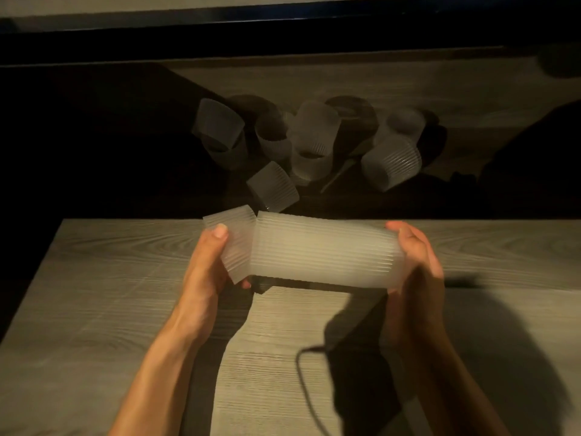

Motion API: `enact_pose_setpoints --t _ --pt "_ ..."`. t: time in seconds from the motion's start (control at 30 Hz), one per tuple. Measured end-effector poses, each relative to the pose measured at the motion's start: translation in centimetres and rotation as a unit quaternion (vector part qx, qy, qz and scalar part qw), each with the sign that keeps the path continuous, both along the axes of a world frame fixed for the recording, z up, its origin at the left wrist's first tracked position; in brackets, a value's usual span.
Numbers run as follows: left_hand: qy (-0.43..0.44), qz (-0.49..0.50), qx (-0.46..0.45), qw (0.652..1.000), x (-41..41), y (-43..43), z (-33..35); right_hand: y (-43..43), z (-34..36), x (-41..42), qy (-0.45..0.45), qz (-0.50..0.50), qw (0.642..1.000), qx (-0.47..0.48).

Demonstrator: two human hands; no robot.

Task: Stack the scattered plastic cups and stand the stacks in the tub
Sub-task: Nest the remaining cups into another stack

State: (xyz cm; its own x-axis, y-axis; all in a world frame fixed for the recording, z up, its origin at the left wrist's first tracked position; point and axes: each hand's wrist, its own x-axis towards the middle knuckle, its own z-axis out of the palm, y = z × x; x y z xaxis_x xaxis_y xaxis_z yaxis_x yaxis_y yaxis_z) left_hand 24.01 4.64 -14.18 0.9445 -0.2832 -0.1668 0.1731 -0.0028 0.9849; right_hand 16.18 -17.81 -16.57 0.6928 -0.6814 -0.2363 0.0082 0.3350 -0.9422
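The cup stack (323,250) is held sideways over the grey table (110,262), the right hand (418,259) curled round its right end and the left hand (207,262) gripping a single cup (232,243) against its left end. Loose cups (311,136) lie tumbled in shadow beyond, and a black cable (303,372) trails nearer.

A thin black cable (298,366) loops over the grey wood-grain table (94,278), beside a dark shadow

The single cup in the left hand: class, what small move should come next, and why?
Probably level the single cup and nest it on the left end of the stack. The left hand holds it tilted, meeting that end but not seated, while the right hand grips the far end, the stack held sideways above the table.
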Motion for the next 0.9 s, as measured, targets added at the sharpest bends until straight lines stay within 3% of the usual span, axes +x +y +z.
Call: enact_pose_setpoints --t 0.2,0.57,0.8,0.9 --pt "0.028 -0.041 0.069 0.996 0.3 1.7 -0.7 -0.7 0.0 -0.9 -0.014 -0.002 0.999 -0.034" --pt "-0.026 -0.107 0.168 0.980 0.0 1.2 -1.0 -1.4 -1.0 -1.6 -0.021 -0.014 0.995 -0.101" --pt "-0.049 -0.129 0.100 0.985 -0.4 1.1 -1.7 -1.7 -1.0 -1.8 -0.018 0.002 0.992 -0.122" --pt "-0.054 -0.099 0.012 0.994 -1.0 -0.5 -1.8 -1.8 -0.9 -1.8 -0.024 -0.001 0.994 -0.106"
